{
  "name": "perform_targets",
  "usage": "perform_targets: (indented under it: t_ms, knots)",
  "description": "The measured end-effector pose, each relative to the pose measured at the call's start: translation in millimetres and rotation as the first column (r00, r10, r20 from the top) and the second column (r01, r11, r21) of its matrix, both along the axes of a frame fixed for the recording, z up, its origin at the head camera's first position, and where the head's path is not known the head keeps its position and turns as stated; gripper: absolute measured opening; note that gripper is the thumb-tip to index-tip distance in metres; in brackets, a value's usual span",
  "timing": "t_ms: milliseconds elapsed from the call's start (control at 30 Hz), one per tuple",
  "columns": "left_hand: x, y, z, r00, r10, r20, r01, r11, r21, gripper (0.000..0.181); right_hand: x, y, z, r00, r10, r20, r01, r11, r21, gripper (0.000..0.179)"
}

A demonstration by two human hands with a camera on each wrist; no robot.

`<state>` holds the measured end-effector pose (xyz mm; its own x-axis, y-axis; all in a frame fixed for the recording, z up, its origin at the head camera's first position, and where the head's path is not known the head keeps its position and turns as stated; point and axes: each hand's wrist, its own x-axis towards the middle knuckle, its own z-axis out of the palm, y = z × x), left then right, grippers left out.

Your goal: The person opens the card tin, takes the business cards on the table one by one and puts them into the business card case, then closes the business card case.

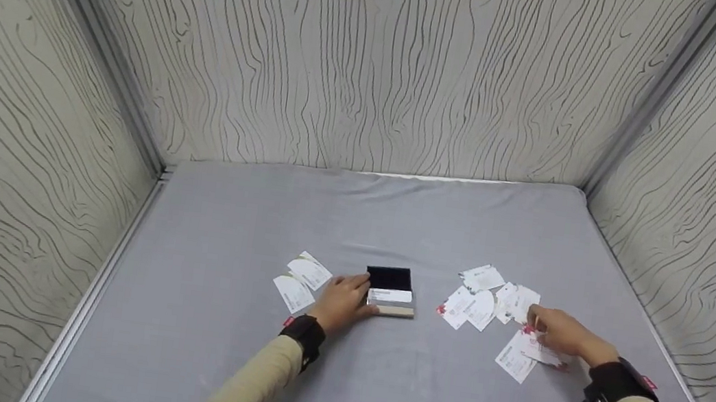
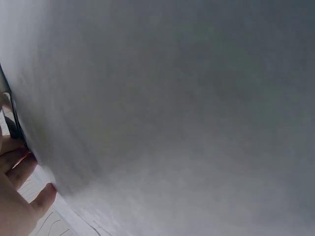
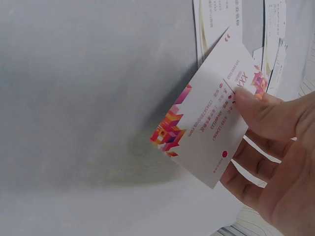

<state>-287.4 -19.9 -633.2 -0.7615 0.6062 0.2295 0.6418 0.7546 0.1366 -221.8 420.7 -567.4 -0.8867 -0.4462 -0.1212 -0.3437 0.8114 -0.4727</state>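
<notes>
At the middle of the cloth-covered table is a small card box [image 1: 389, 279] with a black inner face, a white card [image 1: 390, 296] in front and a pale wooden strip [image 1: 395, 312] along its near edge. My left hand [image 1: 343, 301] grips its left side, thumb by the wooden strip and fingers by the far corner. In the left wrist view, that hand [image 2: 19, 196] shows only at the edge. On the right, my right hand [image 1: 563, 333] pinches a white business card [image 3: 211, 113] with pink and orange corner patterns, thumb on its printed face. It hovers over another white card [image 1: 515, 364].
Several business cards [image 1: 480, 310] lie loosely overlapped between the box and my right hand. Left of my left hand are a few more cards [image 1: 294, 294]. The grey cloth [image 1: 245, 214] has wrinkles, and wood-patterned panels [image 1: 376, 65] enclose the back and sides.
</notes>
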Motion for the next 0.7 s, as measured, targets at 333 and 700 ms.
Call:
perform_targets:
  t_ms: [333,700]
  knots:
    - [0.2,0.0,-0.7,1.0,0.011,0.02,-0.011,1.0,-0.009,0.063,-3.2,-0.6,3.9,0.996,0.035,-0.079,-0.037,0.999,-0.017,0.037]
    - [0.7,1.0,1.1,0.999,0.021,0.042,-0.02,1.0,-0.013,0.062,-11.6,-16.0,13.9,0.983,0.009,-0.183,-0.016,0.999,-0.034,0.03]
